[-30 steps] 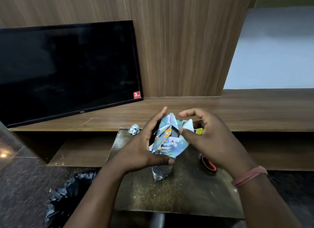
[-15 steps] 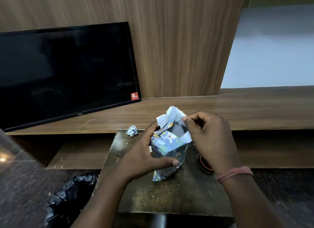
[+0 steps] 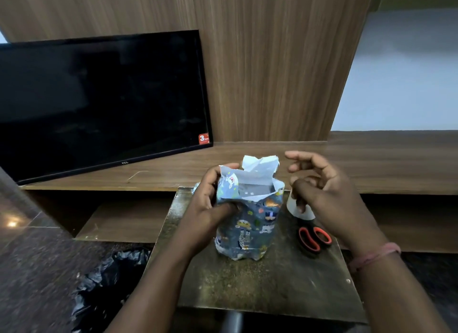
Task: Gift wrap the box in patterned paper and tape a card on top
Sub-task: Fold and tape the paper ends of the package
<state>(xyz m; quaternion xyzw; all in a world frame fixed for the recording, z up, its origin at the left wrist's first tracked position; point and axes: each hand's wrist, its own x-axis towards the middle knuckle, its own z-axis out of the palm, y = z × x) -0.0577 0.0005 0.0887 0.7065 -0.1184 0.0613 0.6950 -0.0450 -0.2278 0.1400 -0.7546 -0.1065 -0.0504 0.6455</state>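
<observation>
The box stands upright on the small table (image 3: pixel 260 283), wrapped in blue patterned paper (image 3: pixel 250 228). The paper's top end is open, with white flaps sticking up and the dark box (image 3: pixel 255 189) showing inside. My left hand (image 3: pixel 210 208) grips the wrapped box's left side, thumb pressed on the front. My right hand (image 3: pixel 322 191) is off the paper, just right of the open top, fingers apart and curled. Its thumb lies in front of a white tape roll (image 3: pixel 303 212); I cannot tell whether they touch. No card is in view.
Scissors with orange handles (image 3: pixel 313 241) lie on the table right of the box. A crumpled paper scrap (image 3: pixel 195 186) peeks out behind my left hand. A black television (image 3: pixel 99 104) leans on the wooden shelf behind. A black plastic bag (image 3: pixel 111 283) lies on the floor at left.
My right hand has let go of the top flap and moved right, towards the tape roll. The box now stands more upright, with the top flaps open.
</observation>
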